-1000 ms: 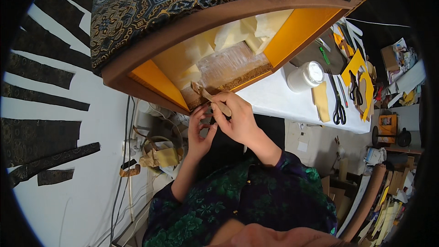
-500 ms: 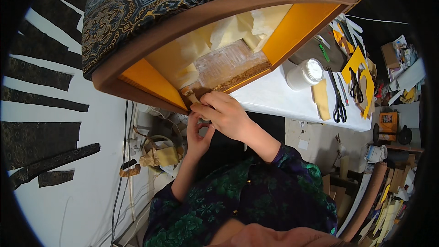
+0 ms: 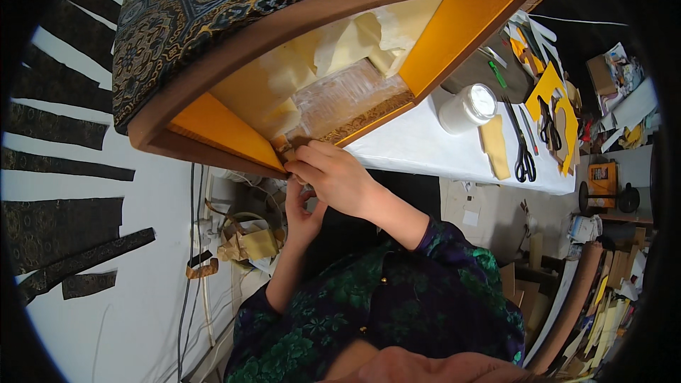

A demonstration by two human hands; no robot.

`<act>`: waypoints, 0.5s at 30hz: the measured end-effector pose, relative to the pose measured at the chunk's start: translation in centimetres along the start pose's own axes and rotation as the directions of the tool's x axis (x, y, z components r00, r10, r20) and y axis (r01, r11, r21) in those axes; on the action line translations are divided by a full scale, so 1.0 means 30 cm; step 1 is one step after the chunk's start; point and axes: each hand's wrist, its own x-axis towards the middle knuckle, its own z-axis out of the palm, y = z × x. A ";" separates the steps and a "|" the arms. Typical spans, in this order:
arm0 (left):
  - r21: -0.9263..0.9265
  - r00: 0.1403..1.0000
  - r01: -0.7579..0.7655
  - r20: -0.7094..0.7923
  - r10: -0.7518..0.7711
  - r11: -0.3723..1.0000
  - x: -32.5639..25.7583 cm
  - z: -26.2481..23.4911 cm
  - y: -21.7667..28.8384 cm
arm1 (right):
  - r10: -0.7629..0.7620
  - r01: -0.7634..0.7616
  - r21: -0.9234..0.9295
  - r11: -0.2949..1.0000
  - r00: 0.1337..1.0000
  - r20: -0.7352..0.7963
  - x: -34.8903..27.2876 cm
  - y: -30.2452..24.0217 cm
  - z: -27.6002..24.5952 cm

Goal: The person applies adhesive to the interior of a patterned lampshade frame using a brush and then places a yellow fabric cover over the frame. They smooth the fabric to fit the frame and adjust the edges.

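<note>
A large box [image 3: 245, 46] covered in dark patterned brocade, with brown edging and orange inner walls, stands open toward me. On its inner surface lies a translucent, white-streaked patch [image 3: 339, 96], beside a brown patterned strip [image 3: 369, 119] along the front edge. My right hand [image 3: 337, 179] is closed round a brush [image 3: 282, 146] at the box's near left corner; its handle is mostly hidden by the fingers. Just below, my left hand [image 3: 303, 221] has its fingers curled against the same corner, close to the right fingertips. What they pinch there is hidden.
On the white table [image 3: 397, 159] to the right are a white jar [image 3: 468, 108], a yellowish strip [image 3: 494, 147], black scissors [image 3: 525, 163] and yellow offcuts [image 3: 545, 92]. Dark fabric strips [image 3: 64, 230] hang on the pale surface at left. Cables [image 3: 190, 269] run down nearby.
My right hand has shifted slightly left and up with the brush, lower into the corner so less of the brush shows. The view has also moved a little. My left hand stays at the corner.
</note>
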 end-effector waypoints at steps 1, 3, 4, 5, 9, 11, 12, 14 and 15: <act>-0.009 1.000 -0.001 0.000 0.001 1.000 0.001 0.000 0.001 | -0.005 0.005 0.014 1.000 1.000 0.003 0.003 0.003 -0.001; -0.014 1.000 -0.003 -0.005 0.002 1.000 0.004 0.002 0.009 | -0.016 0.015 0.043 0.999 1.000 0.008 0.010 0.005 -0.006; -0.017 1.000 -0.004 -0.009 0.004 1.000 0.004 0.003 0.011 | -0.021 0.020 0.046 0.999 1.000 0.011 0.011 0.005 -0.009; -0.019 1.000 0.002 -0.013 -0.002 1.000 0.003 0.002 0.010 | -0.026 0.025 0.049 0.998 1.000 0.013 0.011 0.005 -0.012; -0.029 1.000 -0.010 -0.010 0.010 1.000 0.002 0.002 0.003 | -0.036 0.033 0.055 0.998 0.998 0.055 0.007 0.001 -0.037; -0.027 1.000 -0.025 0.006 0.025 0.999 0.000 -0.003 -0.006 | -0.025 0.021 0.041 0.999 0.994 0.102 0.003 -0.011 -0.054; -0.025 0.999 -0.030 0.018 0.030 0.999 -0.002 -0.011 -0.019 | -0.019 0.015 0.033 0.999 0.992 0.126 0.002 -0.014 -0.063; -0.016 1.000 -0.026 0.014 0.027 1.000 -0.003 -0.012 -0.022 | -0.006 -0.003 0.067 0.998 0.991 0.131 -0.002 -0.014 -0.083; -0.008 1.000 -0.018 -0.005 0.018 1.000 -0.005 -0.009 -0.021 | 0.001 -0.012 0.085 0.996 0.991 0.134 -0.002 -0.014 -0.088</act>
